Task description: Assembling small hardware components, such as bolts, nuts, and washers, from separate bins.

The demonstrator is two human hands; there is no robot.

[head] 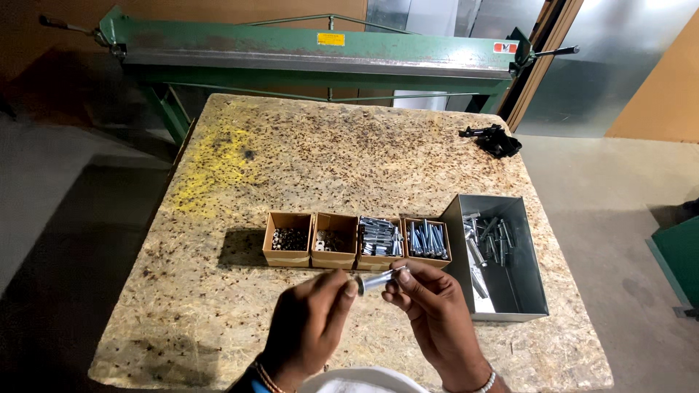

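Two hands hold a bolt over the desk.

We see the left hand (309, 320) and the right hand (429, 309) meet just above the near edge of the chipboard desk (291, 145), both closed on a silver bolt (378, 279) that lies tilted between the fingertips; the left pinches its lower end, the right grips the upper end. Just beyond the hands stand four small cardboard boxes (357, 240) in a row, touching side by side: the two on the left hold small nuts or washers, the two on the right hold bolts. To their right sits a grey metal tray (510, 291) with more bolts lying loose. A black tool (495, 140) lies near the far right edge, and a green metal machine (313, 54) stands behind the desk.
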